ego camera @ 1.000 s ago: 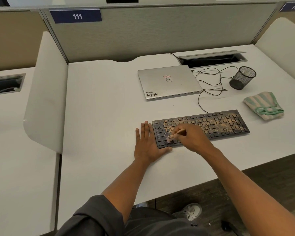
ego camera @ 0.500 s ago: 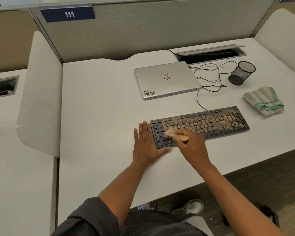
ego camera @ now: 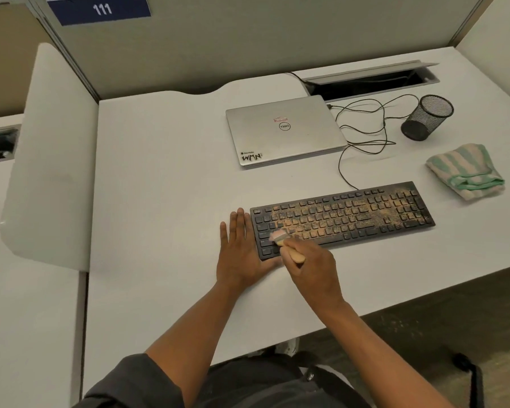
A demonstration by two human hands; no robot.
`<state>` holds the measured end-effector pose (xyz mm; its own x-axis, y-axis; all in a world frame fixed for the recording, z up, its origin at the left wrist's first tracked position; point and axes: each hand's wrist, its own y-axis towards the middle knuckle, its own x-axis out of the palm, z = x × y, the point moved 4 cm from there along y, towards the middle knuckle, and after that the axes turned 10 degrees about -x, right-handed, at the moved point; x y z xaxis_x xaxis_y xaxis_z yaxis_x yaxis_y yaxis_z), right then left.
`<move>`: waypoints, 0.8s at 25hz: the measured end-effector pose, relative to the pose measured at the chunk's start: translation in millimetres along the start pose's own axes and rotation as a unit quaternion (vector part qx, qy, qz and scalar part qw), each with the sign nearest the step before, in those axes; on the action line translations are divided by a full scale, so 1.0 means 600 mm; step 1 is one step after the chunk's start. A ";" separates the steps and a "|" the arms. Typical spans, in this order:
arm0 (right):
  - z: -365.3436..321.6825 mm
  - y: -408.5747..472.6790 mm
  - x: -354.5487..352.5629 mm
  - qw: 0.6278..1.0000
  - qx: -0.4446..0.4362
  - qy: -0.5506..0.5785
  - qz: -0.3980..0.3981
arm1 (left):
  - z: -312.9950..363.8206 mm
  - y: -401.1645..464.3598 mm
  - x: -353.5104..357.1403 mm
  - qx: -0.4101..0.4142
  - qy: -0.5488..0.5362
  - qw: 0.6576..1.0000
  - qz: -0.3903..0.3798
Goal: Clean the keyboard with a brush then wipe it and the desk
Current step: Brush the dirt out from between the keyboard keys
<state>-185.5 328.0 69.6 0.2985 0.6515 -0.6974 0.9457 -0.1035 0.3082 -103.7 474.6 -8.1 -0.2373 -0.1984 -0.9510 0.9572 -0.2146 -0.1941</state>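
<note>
Most of the keyboard (ego camera: pixel 342 217) remains coated in tan dust; we judge brushing barely begun, and wiping with the striped cloth (ego camera: pixel 465 172), right of the keyboard, is not started. Our right hand (ego camera: pixel 311 267) grips the brush (ego camera: pixel 286 244) over its left keys; our left hand (ego camera: pixel 239 251) lies flat, fingers together, against its left end.

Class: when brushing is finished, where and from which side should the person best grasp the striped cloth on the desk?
Probably the raised, bunched middle of the striped cloth, from above with the right hand: it lies crumpled on the desk, right of the keyboard, nothing covering it.
</note>
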 end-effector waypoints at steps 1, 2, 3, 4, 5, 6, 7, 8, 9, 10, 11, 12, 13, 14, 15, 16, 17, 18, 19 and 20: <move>0.007 0.000 -0.003 1.000 0.008 -0.013 0.007 | 0.000 -0.001 -0.001 -0.002 0.005 1.000 0.002; 0.017 0.001 -0.011 0.999 0.018 -0.027 0.020 | 0.001 0.000 -0.002 -0.004 0.008 1.000 -0.002; 0.026 0.003 -0.023 0.998 0.026 -0.039 0.032 | 0.002 0.000 -0.003 -0.005 0.011 1.000 -0.008; 0.035 0.006 -0.034 0.998 0.029 -0.041 0.042 | 0.004 -0.001 -0.002 -0.006 0.015 1.000 -0.012; 0.038 0.012 -0.040 0.998 0.023 -0.031 0.048 | 0.004 -0.001 -0.003 -0.007 0.019 1.000 -0.011; 0.035 0.019 -0.039 0.999 0.010 -0.011 0.047 | 0.004 -0.001 -0.003 -0.008 0.021 1.000 -0.008; 0.026 0.026 -0.032 0.999 -0.008 0.011 0.037 | 0.004 0.000 -0.003 -0.009 0.021 1.000 -0.006; 0.016 0.033 -0.020 0.999 -0.026 0.029 0.019 | 0.002 0.002 -0.002 -0.009 0.020 1.000 -0.005; 0.011 0.035 -0.009 0.999 -0.038 0.033 0.002 | 0.002 0.002 -0.001 -0.011 0.018 1.000 -0.005; 0.015 0.034 -0.003 0.999 -0.041 0.023 -0.007 | 0.003 0.002 0.001 -0.012 0.017 1.000 -0.006; 0.026 0.034 -0.006 0.999 -0.034 0.006 -0.007 | 0.003 0.001 0.002 -0.012 0.019 1.000 -0.007; 0.043 0.035 -0.015 1.000 -0.018 -0.010 0.001 | 0.004 0.001 0.002 -0.012 0.022 1.000 -0.007; 0.058 0.035 -0.024 1.000 -0.003 -0.021 0.013 | 0.003 0.001 0.002 -0.011 0.023 1.000 -0.006; 0.066 0.034 -0.030 0.999 0.002 -0.022 0.024 | 0.003 0.002 0.002 -0.012 0.024 1.000 -0.004; 0.064 0.034 -0.029 1.000 -0.003 -0.011 0.027 | 0.003 0.001 0.001 -0.012 0.025 1.000 -0.003; 0.053 0.035 -0.022 1.000 -0.020 0.010 0.017 | 0.003 0.001 0.001 -0.011 0.025 1.000 -0.004; 0.036 0.033 -0.011 0.999 -0.039 0.030 -0.004 | 0.004 0.000 -0.001 -0.010 0.025 1.000 -0.006; 0.021 0.028 0.001 0.997 -0.055 0.037 -0.025 | 0.005 -0.001 -0.002 -0.009 0.024 1.000 -0.007; 0.017 0.025 0.009 0.997 -0.063 0.034 -0.036 | 0.005 -0.001 -0.003 -0.010 0.022 1.000 -0.006; 0.023 0.026 0.010 0.997 -0.060 0.029 -0.033 | 0.005 -0.001 -0.004 -0.011 0.021 1.000 -0.004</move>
<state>-167.4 320.0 61.3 0.2246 0.6965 -0.6815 0.9400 0.0296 0.3400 -104.1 472.2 -5.2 -0.2373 -0.1561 -0.9588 0.9591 -0.1946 -0.2056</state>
